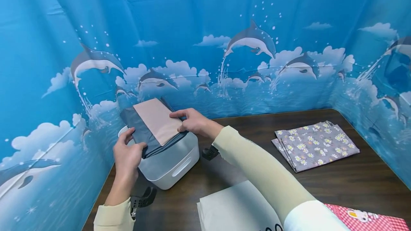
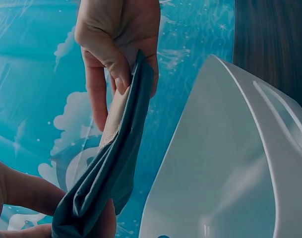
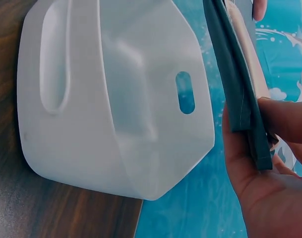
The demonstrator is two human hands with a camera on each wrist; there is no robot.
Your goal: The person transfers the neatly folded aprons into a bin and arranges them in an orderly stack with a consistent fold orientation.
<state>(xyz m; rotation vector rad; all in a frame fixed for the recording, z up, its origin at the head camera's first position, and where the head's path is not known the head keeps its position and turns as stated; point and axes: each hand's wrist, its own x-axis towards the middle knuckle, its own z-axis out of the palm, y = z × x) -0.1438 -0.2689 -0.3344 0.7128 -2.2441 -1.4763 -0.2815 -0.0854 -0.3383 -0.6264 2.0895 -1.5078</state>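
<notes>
A folded stack of dark grey and beige cloths (image 1: 154, 126) sits over the white plastic basket (image 1: 173, 161) on the desk (image 1: 321, 188). Your left hand (image 1: 126, 156) pinches its near edge; your right hand (image 1: 194, 121) grips its far side. Floral cloths (image 1: 316, 144) lie well apart.

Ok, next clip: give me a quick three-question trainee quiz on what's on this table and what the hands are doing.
1. True or false: both hands grip the folded cloths above the white bin.
2. Which cloth lies on top of the held stack: A) pink, B) floral, C) white?
3. Where does the floral cloth lie relative to the bin?

Key: 1. True: left hand holds the near edge, right hand the far side. 2. A. 3. On the table, to the right of it.
</notes>
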